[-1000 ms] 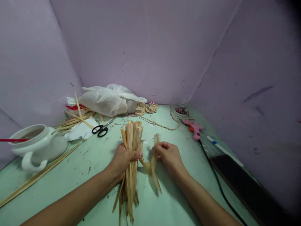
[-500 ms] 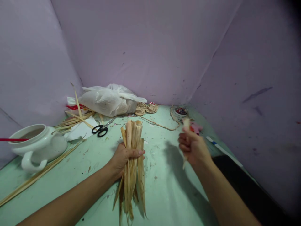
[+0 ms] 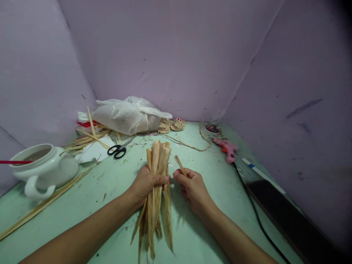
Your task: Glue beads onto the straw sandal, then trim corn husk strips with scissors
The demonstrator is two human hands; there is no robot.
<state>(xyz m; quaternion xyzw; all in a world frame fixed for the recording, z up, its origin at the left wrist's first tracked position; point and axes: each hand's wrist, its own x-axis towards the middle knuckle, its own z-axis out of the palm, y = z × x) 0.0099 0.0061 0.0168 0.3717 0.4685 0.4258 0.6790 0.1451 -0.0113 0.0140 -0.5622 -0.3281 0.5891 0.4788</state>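
Observation:
My left hand [image 3: 148, 183] is closed round a bundle of dried leaf strips [image 3: 157, 161], held upright with the cut ends up and the ragged ends hanging down. Just to the right, my right hand [image 3: 194, 189] pinches a single dried leaf strip [image 3: 180, 165] between thumb and fingers, its tip pointing up and left. A small gap separates the right fingertips from the left thumb and the bundle. The other right-hand fingers are curled and partly hidden.
Black-handled scissors [image 3: 117, 151], a white pot [image 3: 52, 168] and loose strips [image 3: 46, 203] lie left. A white plastic bag [image 3: 126, 116], woven pieces [image 3: 177, 125] and cord [image 3: 189, 147] are at the back. Right are a pink glue gun [image 3: 227, 147], its cable [image 3: 254, 209] and a black slab [image 3: 286, 216].
My right hand has moved left and slightly down with its strip, from in front of the glue gun to beside the bundle. The left hand has barely shifted.

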